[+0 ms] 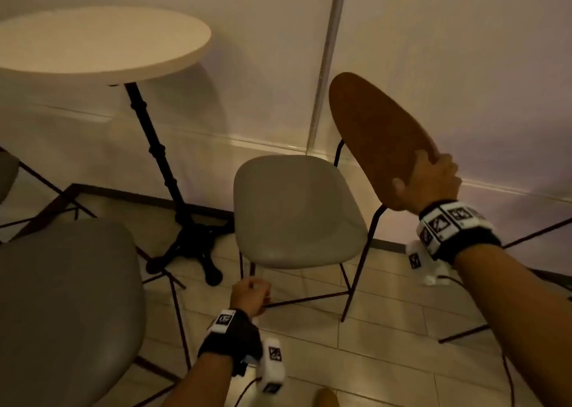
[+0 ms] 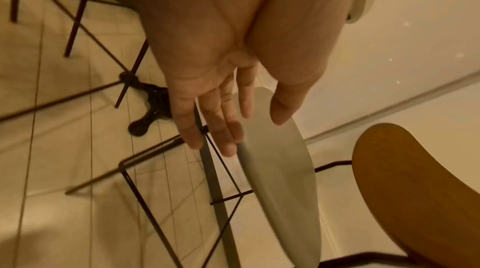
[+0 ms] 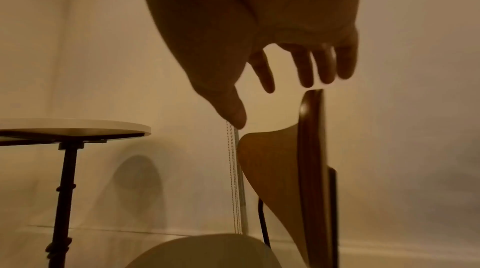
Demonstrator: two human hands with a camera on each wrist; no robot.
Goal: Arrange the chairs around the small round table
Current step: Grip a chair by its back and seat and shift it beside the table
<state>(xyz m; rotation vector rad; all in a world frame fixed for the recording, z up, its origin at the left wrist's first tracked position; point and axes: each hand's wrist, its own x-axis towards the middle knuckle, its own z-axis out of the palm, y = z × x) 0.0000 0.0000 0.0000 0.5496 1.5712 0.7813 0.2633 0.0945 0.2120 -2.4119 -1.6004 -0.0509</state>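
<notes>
grey seat [image 1: 62,307] nearest | tiled floor [image 1: 387,344] — pale wall [image 1: 464,66] | round table [image 1: 102,41]

Under me the floor [image 1: 387,338] is pale rectangular tile with thin dark seams, running to a white wall at the top of the frame. The round table [image 1: 102,41] at upper left plants its black cast foot [image 1: 192,252] on the tiles just left of centre. The chair with the grey seat [image 1: 297,211] stands on thin dark legs at centre, beside that foot. A second grey chair [image 1: 68,307] stands at lower left, its legs crossing the tiles near the foot.
</notes>
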